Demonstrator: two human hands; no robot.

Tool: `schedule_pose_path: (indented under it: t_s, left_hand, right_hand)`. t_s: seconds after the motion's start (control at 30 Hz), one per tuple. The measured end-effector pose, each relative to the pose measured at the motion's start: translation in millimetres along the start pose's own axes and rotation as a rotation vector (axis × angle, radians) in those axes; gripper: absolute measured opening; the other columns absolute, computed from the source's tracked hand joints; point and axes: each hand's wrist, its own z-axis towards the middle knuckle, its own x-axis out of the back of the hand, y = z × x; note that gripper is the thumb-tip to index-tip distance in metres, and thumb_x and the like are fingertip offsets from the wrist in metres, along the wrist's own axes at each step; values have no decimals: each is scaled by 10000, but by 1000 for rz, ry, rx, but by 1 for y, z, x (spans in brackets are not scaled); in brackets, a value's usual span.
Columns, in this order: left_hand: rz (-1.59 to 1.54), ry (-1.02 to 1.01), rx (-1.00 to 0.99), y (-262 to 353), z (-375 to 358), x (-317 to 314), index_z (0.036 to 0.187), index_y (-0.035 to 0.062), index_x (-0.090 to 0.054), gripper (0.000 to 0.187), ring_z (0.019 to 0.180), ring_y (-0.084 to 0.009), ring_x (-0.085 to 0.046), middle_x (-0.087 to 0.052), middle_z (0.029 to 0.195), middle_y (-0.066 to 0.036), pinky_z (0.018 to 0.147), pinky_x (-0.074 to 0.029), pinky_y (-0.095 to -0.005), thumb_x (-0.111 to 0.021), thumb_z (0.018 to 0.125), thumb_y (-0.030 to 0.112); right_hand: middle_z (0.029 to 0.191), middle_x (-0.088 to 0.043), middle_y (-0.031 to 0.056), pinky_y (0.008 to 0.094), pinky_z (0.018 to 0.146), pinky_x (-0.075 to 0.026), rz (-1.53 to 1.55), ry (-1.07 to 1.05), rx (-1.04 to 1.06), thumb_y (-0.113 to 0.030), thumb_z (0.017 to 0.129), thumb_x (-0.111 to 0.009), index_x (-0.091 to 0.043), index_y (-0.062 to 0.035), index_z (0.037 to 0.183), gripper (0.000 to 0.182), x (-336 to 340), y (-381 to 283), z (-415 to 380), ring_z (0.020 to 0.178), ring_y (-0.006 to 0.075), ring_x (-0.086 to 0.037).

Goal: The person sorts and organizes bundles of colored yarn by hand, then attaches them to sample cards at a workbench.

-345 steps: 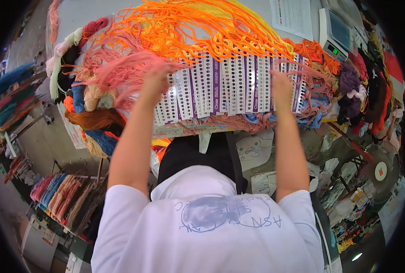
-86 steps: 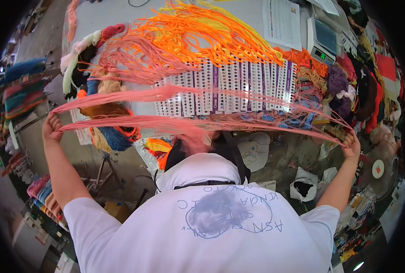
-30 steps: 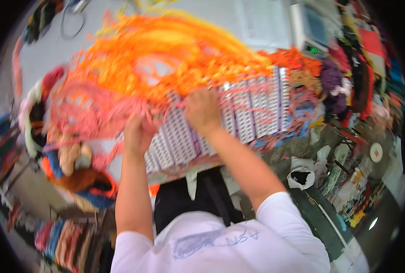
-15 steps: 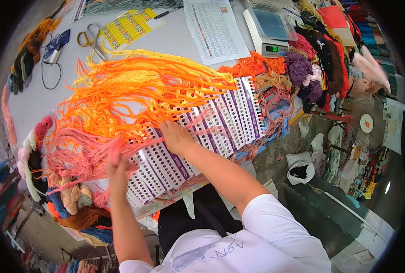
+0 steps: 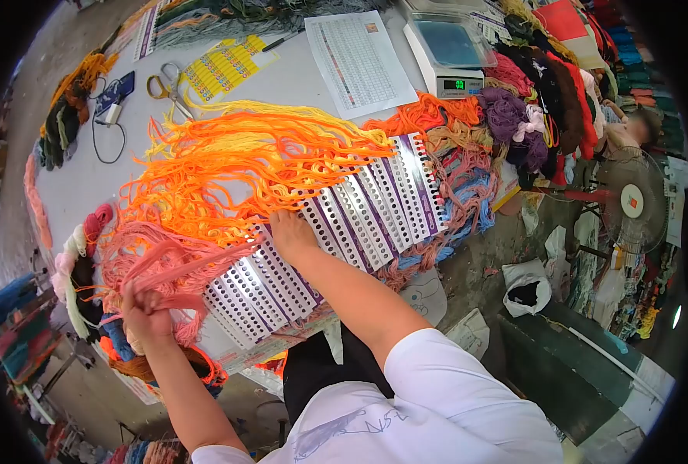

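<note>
My left hand (image 5: 144,311) is closed round a bundle of pink yarn (image 5: 175,265), whose strands run up right toward the cards. Below the orange yarn, the bent fingers of my right hand (image 5: 291,236) grip the upper edge of a perforated card (image 5: 276,274); the fingertips are partly hidden. More white-and-purple perforated cards (image 5: 375,205) lie side by side in a slanting row. Orange yarn (image 5: 228,174) hangs from their upper ends across the table, with yellow yarn (image 5: 282,116) behind it.
Scissors (image 5: 172,91), a yellow label sheet (image 5: 224,68), a printed chart (image 5: 359,62) and a digital scale (image 5: 448,54) lie farther back. Coloured yarn skeins (image 5: 506,116) line the table's right side. A fan (image 5: 630,199) and another person (image 5: 630,131) are beyond.
My left hand has moved left and down, drawing the pink yarn away from the cards. My right hand stays at the cards' upper edge. The view has shifted slightly.
</note>
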Motion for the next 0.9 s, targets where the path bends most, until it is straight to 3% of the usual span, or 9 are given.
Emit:
schedule_pose_path:
  t_s: [0.07,0.23,0.37,0.47,0.53,0.6,0.63,0.8,0.9]
  left_hand:
    - [-85,-90,-128,25,2,17,764,118,-457,134,441,-47,-302,-397,579,65,411,-276,-197,-529,877,114]
    - [509,312,-411,75,5,-7,848,101,-496,55,457,-20,-349,-502,680,33,414,-320,-193,-521,896,114]
    - [639,174,-587,101,-48,-39,1019,51,-553,146,445,-3,-318,-470,687,30,409,-308,-141,-522,901,132]
    - [577,17,-308,76,-123,-87,1023,59,-586,207,416,3,-284,-631,931,-50,388,-294,-146,-498,911,209]
    - [392,-231,15,46,-178,-123,1053,59,-583,240,570,-27,-469,-559,1188,-136,499,-414,-189,-477,920,227]
    - [350,-306,48,4,-216,-153,1116,17,-552,302,981,-129,-544,-440,1319,-154,748,-471,-279,-459,925,233]
    - [450,-473,76,-6,-225,-154,1189,-26,-493,360,1279,-239,-332,-320,1404,-153,952,-384,-362,-444,930,218]
    - [288,-567,94,-33,-267,-207,1236,-101,-421,414,1267,-267,-354,-299,1408,-179,1017,-333,-381,-390,933,179]
    - [230,-576,169,-38,-281,-226,1224,-121,-425,444,1243,-271,-388,-338,1376,-210,1012,-333,-378,-386,929,208]
  right_hand:
    - [1042,-508,156,343,811,-486,-22,41,7,-71,830,-461,-476,-11,1041,220,-5,0,0,992,273,-542]
    - [1033,-513,162,356,793,-501,-44,38,-26,-73,831,-463,-464,0,1062,242,1,-5,-2,1000,280,-542]
    - [1070,-507,187,381,838,-463,61,-34,162,-98,806,-514,-509,3,1047,262,31,-9,-38,1023,312,-512]
    - [971,-522,158,389,763,-456,428,267,362,-127,761,-596,-519,-20,974,251,75,-29,-90,926,307,-532]
    - [925,-530,132,376,749,-453,741,224,408,-166,758,-631,-547,-38,936,235,128,-56,-132,885,283,-543]
    - [881,-533,105,355,730,-451,1004,145,459,-208,756,-656,-594,-56,937,244,183,-80,-175,853,264,-540]
    - [866,-535,96,347,726,-452,991,191,549,-207,756,-661,-606,-62,956,253,205,-85,-190,834,259,-541]
    - [898,-579,79,271,700,-465,1183,-50,616,-98,784,-658,-619,-38,1044,269,257,-60,-218,812,147,-573]
    - [947,-612,97,263,739,-459,1164,-73,652,-64,797,-635,-647,-3,927,144,273,-42,-226,838,152,-583]
